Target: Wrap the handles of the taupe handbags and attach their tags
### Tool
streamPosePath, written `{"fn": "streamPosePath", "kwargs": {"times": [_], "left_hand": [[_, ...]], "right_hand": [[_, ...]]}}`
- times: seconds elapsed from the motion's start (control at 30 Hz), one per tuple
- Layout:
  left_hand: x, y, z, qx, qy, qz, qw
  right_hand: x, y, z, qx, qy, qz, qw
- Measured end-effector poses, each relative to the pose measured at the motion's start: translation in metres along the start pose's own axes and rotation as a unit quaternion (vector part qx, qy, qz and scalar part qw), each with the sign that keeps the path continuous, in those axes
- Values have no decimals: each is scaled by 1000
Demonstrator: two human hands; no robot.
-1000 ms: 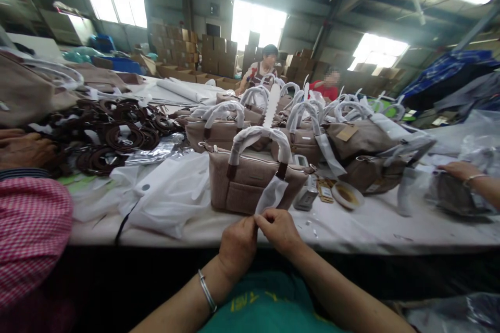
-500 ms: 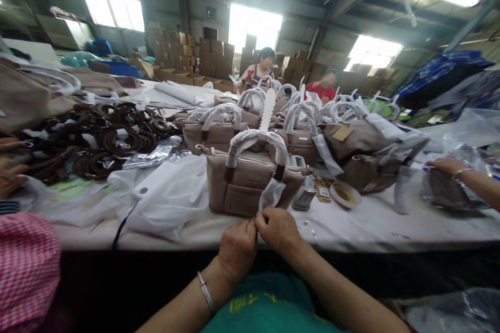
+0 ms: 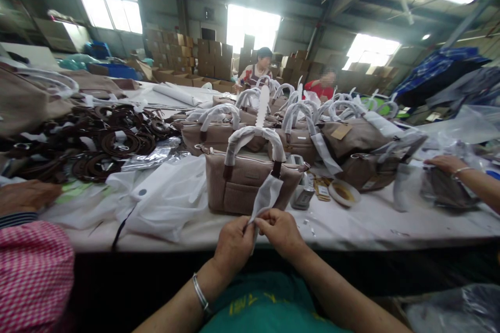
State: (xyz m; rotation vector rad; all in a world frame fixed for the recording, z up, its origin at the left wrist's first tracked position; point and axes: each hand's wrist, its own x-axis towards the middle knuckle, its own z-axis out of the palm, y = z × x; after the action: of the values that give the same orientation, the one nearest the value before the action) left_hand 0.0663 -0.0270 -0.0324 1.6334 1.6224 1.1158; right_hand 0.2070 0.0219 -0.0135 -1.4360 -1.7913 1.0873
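A taupe ribbed handbag stands upright at the table's front edge, facing me. White wrapping covers its raised handle, and a white strip of wrapping hangs from the handle's right end down over the bag's front. My left hand pinches the lower end of this strip, just below the bag. Close beside it, my right hand also has its thumb and fingers closed on the strip. A short tail of it shows under my fingers. What lies inside the pinches is hidden.
Brown coiled straps and a clear plastic bag lie to the left. More wrapped handbags crowd behind. A tape roll sits to the right. Co-workers' hands reach in at both sides; two people sit across the table.
The strip is drawn out straighter and my hands have dropped slightly, with more of it showing between them. The co-worker's hand at left has moved inward over the table.
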Motion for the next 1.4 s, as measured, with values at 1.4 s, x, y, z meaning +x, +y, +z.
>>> {"fn": "streamPosePath", "kwargs": {"times": [1.4], "left_hand": [[109, -42, -111, -150, 298, -83, 939]], "right_hand": [[21, 99, -14, 89, -5, 53, 995]]}}
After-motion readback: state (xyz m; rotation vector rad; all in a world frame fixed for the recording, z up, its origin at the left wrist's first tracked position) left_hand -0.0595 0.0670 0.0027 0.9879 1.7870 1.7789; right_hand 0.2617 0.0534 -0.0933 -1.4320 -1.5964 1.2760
